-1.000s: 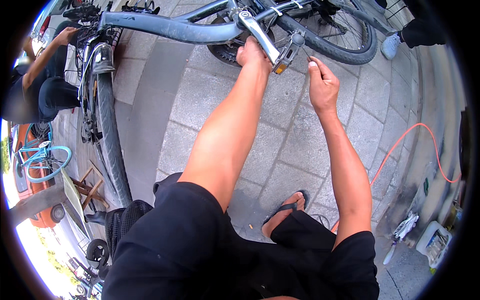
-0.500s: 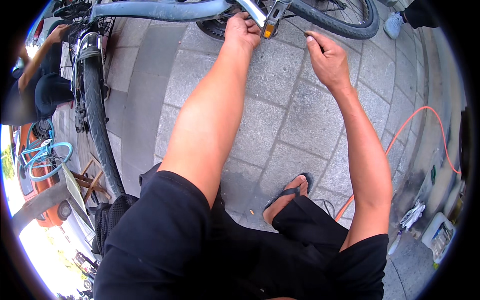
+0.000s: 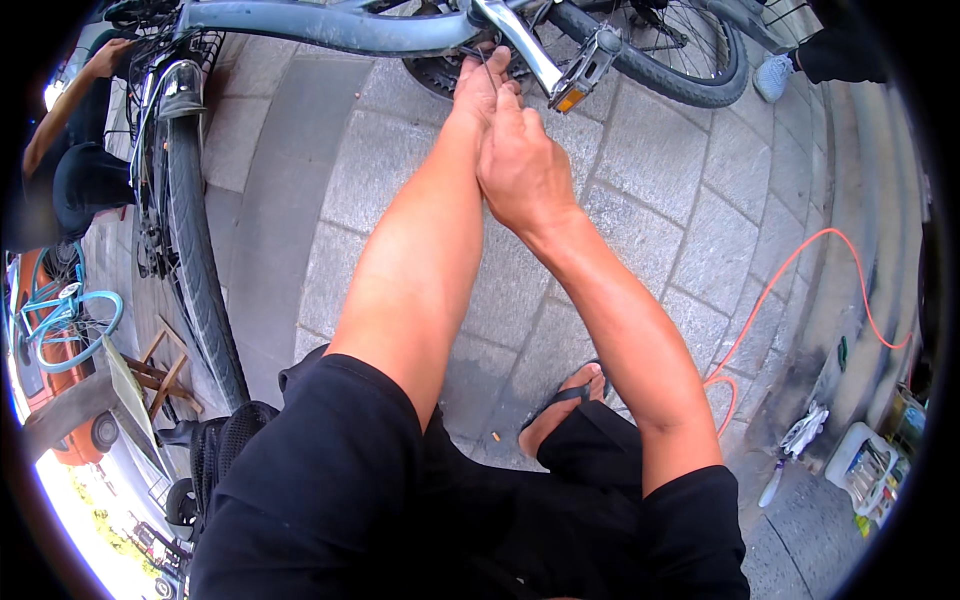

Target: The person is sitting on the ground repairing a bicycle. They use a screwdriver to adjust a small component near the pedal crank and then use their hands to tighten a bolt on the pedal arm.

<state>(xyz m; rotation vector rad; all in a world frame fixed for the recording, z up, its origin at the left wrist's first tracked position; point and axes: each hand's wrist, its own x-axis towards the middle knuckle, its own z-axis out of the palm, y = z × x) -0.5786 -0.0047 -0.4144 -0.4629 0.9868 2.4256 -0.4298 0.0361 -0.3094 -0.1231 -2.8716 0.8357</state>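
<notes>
Fingers of our right hand (image 3: 527, 168) grasping thin dark rod (image 3: 488, 68) just below curved grey-blue bicycle frame (image 3: 330, 28); left hand (image 3: 478, 90), grip unclear. Likely positioning step beside dark round chainring (image 3: 428, 78); next move needs steady alignment.

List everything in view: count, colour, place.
Bicycle frame: one, grey-blue, top
Crank arm: one, silver, top centre
Pedal: one, dark with orange reflector, beside crank arm
Toothed ring: one, dark, top centre
Thin rod: one, dark, top centre
Tyres: two large, black, left and upper right
Small bicycle: one, light blue, left
Car: one, orange, left
Hose: one, orange, right
Tub: one, white, lower right
Paving: many slabs, grey, ground
Other people: two, dark clothing, left and upper right
Left hand: one, bare, near toothed ring
Right hand: one, bare, holding thin rod
Sandalled foot: one, black sandal, below centre
</notes>
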